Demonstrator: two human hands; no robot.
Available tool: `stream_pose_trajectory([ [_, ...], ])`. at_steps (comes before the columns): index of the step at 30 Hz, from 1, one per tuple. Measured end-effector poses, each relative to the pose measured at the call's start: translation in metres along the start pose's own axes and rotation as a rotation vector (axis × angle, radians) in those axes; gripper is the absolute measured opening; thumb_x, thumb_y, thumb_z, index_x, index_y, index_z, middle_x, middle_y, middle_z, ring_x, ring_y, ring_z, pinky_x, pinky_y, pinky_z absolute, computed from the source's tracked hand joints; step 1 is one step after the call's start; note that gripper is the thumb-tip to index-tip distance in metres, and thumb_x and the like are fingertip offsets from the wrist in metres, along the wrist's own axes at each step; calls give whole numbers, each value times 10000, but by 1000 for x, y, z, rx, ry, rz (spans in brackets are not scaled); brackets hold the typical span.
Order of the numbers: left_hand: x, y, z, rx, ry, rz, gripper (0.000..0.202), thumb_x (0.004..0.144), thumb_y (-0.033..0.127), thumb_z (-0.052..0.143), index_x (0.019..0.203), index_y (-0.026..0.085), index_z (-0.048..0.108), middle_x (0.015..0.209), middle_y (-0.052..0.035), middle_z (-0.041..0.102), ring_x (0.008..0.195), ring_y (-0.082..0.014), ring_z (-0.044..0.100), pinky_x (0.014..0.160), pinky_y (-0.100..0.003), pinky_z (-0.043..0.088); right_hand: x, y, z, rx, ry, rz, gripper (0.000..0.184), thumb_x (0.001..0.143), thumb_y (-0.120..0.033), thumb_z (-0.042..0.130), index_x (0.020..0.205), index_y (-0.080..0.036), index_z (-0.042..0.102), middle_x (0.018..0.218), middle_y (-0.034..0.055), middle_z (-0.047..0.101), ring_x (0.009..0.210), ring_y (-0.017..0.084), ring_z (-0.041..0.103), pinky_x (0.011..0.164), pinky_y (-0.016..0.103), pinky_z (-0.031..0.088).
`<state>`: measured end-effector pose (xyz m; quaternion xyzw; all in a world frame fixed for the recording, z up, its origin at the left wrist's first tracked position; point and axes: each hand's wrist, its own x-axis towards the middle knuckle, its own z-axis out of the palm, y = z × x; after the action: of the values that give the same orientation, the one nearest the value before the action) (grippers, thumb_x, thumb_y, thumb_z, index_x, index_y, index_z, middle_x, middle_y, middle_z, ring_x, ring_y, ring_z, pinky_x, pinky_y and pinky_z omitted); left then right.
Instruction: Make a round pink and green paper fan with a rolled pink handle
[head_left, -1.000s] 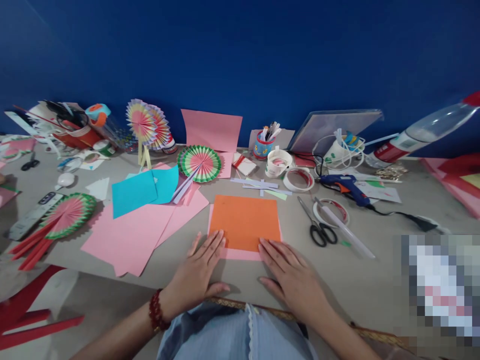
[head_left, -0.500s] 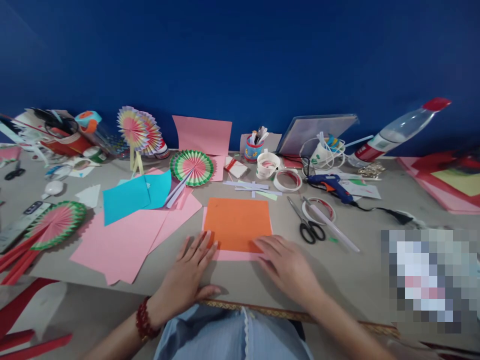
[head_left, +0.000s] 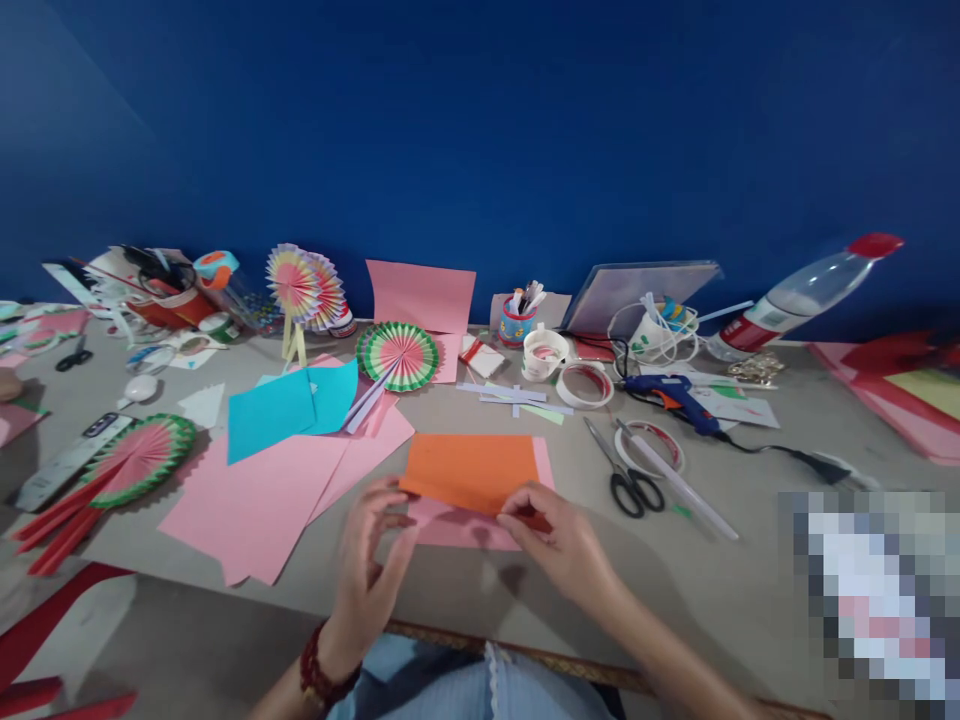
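A sheet of orange paper (head_left: pixel 472 465) has its near edge raised off a pink sheet (head_left: pixel 465 527), which shows below it and along its right side. My right hand (head_left: pixel 562 535) pinches the orange paper near its front right corner, thumb against forefinger. My left hand (head_left: pixel 375 550), slightly blurred, is at the front left corner with its fingertips by the paper's edge. Its thumb stands apart from the fingers. Black-handled scissors (head_left: pixel 624 475) lie to the right of the paper.
Pink sheets (head_left: pixel 255 510) and blue paper (head_left: pixel 274 410) lie to the left, near a pleated paper rosette (head_left: pixel 399 357). Behind are paper strips (head_left: pixel 517 398) and tape rolls (head_left: pixel 584 384). A glue gun (head_left: pixel 675 395) and a tilted bottle (head_left: pixel 802 300) are at right.
Both hands lay flat on the orange paper's near corners before. Now the right hand pinches and lifts its near edge, and the left hand has risen and turned at the left corner.
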<state>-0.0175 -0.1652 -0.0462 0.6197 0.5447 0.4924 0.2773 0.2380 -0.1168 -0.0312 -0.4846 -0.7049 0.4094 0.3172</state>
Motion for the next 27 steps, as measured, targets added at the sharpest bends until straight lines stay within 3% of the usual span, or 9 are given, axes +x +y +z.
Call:
stream_pose_trajectory([
  [2, 15, 7, 9, -155, 174, -12, 295, 970, 273, 521, 1261, 240, 483, 1505, -154, 347, 1222, -279, 592, 874, -418, 601, -4, -4, 1, 55, 52, -2, 90, 913, -237, 564, 833, -214, 597, 792, 2, 657, 725, 159, 623, 616, 235, 459],
  [4, 27, 11, 14, -206, 224, -39, 276, 959, 310, 549, 1219, 230, 506, 1435, -142, 430, 1167, -264, 622, 871, -412, 600, -9, -7, 2, 79, 101, -44, 116, 915, -251, 562, 814, -211, 603, 765, 1, 651, 701, 153, 617, 625, 234, 465],
  [6, 32, 11, 17, -204, 185, -105, 222, 955, 347, 559, 1134, 217, 541, 1201, -104, 583, 973, -208, 677, 790, -359, 610, -14, -8, 4, 85, 135, -99, 141, 927, -263, 549, 810, -209, 605, 762, 7, 650, 697, 151, 620, 639, 234, 479],
  [9, 33, 11, 19, -184, 176, -143, 223, 937, 357, 594, 1100, 214, 542, 993, -51, 633, 848, -167, 673, 738, -302, 595, -19, -5, 9, 52, 150, -163, 148, 943, -275, 540, 834, -211, 616, 790, 24, 662, 738, 163, 639, 663, 241, 501],
  [15, 29, 11, 12, -99, 160, -175, 223, 918, 366, 621, 1055, 190, 607, 947, -51, 667, 814, -161, 688, 739, -276, 587, -21, 4, 5, -98, 137, -228, 129, 969, -225, 508, 991, -220, 635, 898, 46, 699, 825, 172, 666, 712, 259, 537],
  [18, 29, 15, 8, -76, 110, -218, 216, 918, 386, 611, 999, 188, 632, 906, -43, 678, 761, -158, 686, 696, -268, 584, -18, 3, 2, -357, 157, -460, 197, 966, -169, 501, 1075, -241, 649, 967, 58, 723, 892, 192, 656, 841, 340, 530],
  [21, 31, 18, 7, -117, 98, -252, 209, 919, 391, 608, 975, 191, 627, 858, -28, 678, 725, -153, 686, 652, -252, 572, -16, 0, 5, -606, 199, -626, 136, 947, -261, 604, 1060, -254, 680, 991, 40, 738, 919, 210, 637, 1004, 442, 446],
  [23, 32, 19, 7, -141, 86, -266, 204, 923, 387, 605, 980, 192, 617, 846, -23, 675, 717, -154, 685, 651, -255, 570, -14, -2, 9, -673, 226, -642, 131, 934, -292, 643, 1050, -251, 689, 987, 29, 742, 925, 202, 630, 1058, 451, 404],
  [27, 33, 20, 4, -51, 36, -194, 178, 968, 349, 529, 1008, 198, 614, 901, -44, 676, 778, -175, 685, 698, -294, 574, -11, -3, 10, -698, 240, -641, 215, 949, -113, 563, 1031, -262, 695, 933, 2, 743, 879, 160, 623, 1088, 432, 387],
])
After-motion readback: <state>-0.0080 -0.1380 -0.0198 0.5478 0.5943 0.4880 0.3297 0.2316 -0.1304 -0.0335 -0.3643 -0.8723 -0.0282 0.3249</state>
